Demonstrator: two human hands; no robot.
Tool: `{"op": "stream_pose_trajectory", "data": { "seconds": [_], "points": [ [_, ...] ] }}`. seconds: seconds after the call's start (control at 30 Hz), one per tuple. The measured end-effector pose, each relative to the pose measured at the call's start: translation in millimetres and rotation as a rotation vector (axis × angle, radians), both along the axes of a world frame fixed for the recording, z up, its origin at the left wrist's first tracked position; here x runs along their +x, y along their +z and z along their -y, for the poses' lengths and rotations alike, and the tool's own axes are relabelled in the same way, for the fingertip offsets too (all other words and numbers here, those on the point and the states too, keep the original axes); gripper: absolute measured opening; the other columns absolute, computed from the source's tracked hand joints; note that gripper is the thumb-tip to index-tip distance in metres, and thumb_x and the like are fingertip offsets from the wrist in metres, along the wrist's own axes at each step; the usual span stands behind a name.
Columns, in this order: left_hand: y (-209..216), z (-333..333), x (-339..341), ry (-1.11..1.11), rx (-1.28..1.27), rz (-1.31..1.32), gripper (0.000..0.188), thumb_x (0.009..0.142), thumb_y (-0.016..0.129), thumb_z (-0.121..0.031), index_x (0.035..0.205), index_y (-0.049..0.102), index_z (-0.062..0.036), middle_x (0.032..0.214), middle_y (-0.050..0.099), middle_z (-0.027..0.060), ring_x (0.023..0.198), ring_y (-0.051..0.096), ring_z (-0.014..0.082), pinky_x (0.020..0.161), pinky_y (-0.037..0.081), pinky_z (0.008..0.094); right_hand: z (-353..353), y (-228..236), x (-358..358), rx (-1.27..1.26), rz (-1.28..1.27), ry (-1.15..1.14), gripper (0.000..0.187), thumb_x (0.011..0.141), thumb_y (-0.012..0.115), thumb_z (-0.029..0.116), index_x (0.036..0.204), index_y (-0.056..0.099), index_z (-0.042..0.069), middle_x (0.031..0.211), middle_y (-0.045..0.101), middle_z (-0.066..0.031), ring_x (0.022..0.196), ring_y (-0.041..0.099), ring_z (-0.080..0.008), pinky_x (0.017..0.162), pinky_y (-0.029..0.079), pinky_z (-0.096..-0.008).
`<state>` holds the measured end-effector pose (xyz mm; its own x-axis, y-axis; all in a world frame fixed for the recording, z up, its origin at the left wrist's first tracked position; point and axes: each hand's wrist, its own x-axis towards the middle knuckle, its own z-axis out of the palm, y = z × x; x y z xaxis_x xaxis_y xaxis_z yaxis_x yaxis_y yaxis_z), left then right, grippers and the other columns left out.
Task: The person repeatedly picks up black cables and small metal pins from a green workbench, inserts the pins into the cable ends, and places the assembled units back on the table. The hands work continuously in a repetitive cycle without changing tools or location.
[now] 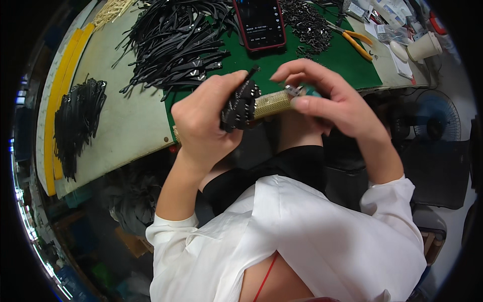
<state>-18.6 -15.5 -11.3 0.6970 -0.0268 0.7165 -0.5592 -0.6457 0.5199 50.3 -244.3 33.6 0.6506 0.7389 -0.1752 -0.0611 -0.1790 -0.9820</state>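
My left hand (204, 113), closed in a fist, grips a bundle of slim black strips (240, 106) with small metal bits along their ends; they look like eyeglass temples. From the bundle a yellowish strip with a fine textured pattern (272, 104) reaches toward my right hand (336, 98). That hand's thumb and fingers curl around a small silver and teal piece (311, 91), blurred, at the strip's far end. Its exact kind cannot be made out. Both hands are raised above my lap, just off the table's front edge.
A large heap of similar black strips (171, 50) and a phone (259, 22) lie on the green mat (359, 70). Small black pieces (307, 27), orange-handled pliers (354, 43) and a white cup (425, 48) are right. A smaller strip pile (78, 121) lies left; a fan (437, 118) stands beyond.
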Motion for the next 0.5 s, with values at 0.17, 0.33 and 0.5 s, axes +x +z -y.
{"op": "stream_pose_trajectory", "data": {
  "seconds": [0.17, 0.33, 0.5],
  "points": [
    [0, 2, 0, 0.026, 0.068, 0.019, 0.033, 0.072, 0.067, 0.004, 0.105, 0.068, 0.0034, 0.084, 0.069, 0.0145, 0.07, 0.069, 0.0256, 0.066, 0.054, 0.0293, -23, -5, -21, 0.241, -0.196, -0.028, 0.038, 0.095, 0.061, 0.016, 0.131, 0.052, 0.009, 0.105, 0.056, -0.0057, 0.049, 0.052, -0.0043, 0.039, 0.039, -0.0167],
    [0, 0, -1, 0.029, 0.074, 0.046, 0.028, 0.075, 0.068, 0.003, 0.103, 0.067, 0.0038, 0.081, 0.068, 0.0134, 0.067, 0.068, 0.024, 0.063, 0.053, 0.0292, -26, -8, -24, 0.279, -0.253, -0.041, 0.038, 0.095, 0.061, 0.016, 0.131, 0.051, 0.009, 0.105, 0.057, -0.0063, 0.049, 0.052, -0.0044, 0.039, 0.039, -0.0167],
    [-4, 0, -1, -0.007, 0.029, 0.064, 0.03, 0.075, 0.068, 0.004, 0.105, 0.067, 0.0036, 0.078, 0.067, 0.0119, 0.065, 0.067, 0.0216, 0.062, 0.052, 0.0281, -26, -9, -29, 0.32, -0.28, -0.046, 0.037, 0.096, 0.06, 0.015, 0.132, 0.051, 0.009, 0.107, 0.057, -0.0068, 0.05, 0.054, -0.0044, 0.04, 0.039, -0.017]
  ]
}}
